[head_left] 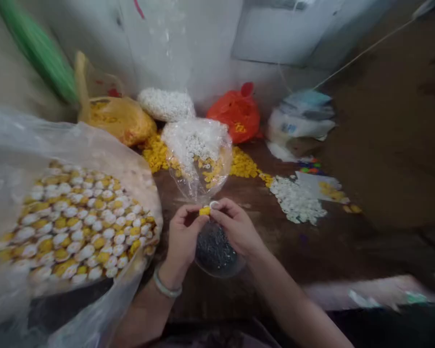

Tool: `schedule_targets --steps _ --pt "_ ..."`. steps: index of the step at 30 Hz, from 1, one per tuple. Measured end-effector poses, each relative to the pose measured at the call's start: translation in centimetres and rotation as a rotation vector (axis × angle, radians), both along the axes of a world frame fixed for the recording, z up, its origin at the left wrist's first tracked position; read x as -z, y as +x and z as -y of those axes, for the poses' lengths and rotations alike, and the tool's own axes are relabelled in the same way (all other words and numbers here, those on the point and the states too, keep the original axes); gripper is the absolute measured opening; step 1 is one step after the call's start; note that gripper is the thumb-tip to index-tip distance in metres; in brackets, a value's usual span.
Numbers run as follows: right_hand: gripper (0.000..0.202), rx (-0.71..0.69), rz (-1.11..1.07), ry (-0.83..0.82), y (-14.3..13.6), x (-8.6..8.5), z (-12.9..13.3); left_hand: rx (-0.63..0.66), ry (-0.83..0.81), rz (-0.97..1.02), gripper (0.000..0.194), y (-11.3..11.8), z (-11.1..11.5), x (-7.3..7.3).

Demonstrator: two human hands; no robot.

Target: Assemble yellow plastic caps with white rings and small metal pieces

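Note:
My left hand [186, 234], with a bangle at its wrist, pinches a small yellow piece [204, 211] between thumb and finger. Right beside it, my right hand [237, 227] holds a small white ring-like piece [214, 205] in its fingertips. The two pieces are very close; whether they touch is unclear. Below the hands sits a round clear container [219, 249] with dark, glinting small contents. Just beyond the fingers lies a clear plastic bag [197, 150] with white and yellow pieces.
A large plastic bag [130, 169] of yellow-and-white pieces fills the left. Along the back stand a yellow bag [130, 121], a white-filled bag [166, 104], a red bag [234, 113] and a whitish bundle [299, 123]. Loose yellow pieces [242, 163] and white pieces [297, 200] lie on the table [275, 261].

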State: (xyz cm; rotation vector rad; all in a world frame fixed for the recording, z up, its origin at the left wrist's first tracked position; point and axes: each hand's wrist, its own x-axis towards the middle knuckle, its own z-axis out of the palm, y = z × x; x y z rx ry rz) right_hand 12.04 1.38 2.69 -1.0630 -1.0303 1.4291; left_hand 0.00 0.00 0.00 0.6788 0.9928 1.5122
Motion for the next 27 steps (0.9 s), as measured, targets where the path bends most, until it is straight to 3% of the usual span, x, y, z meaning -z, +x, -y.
schedule_targets --steps 10,15,22,27 --pt "0.020 -0.402 0.279 0.250 2.6 -2.7 -0.8 0.055 0.086 -0.021 0.014 0.1 0.3 -0.9" --pt "0.018 -0.346 0.403 0.254 2.6 -2.5 -0.6 0.025 0.033 0.005 0.016 0.4 0.3 -1.1" --pt "0.029 -0.152 -0.034 -0.062 2.3 -0.4 -0.7 0.043 -0.087 0.185 0.027 0.3 -0.2 -1.2" --pt "0.030 -0.129 -0.115 -0.061 2.7 -0.2 -0.6 0.067 -0.093 0.253 0.030 0.1 -0.3 -1.5"
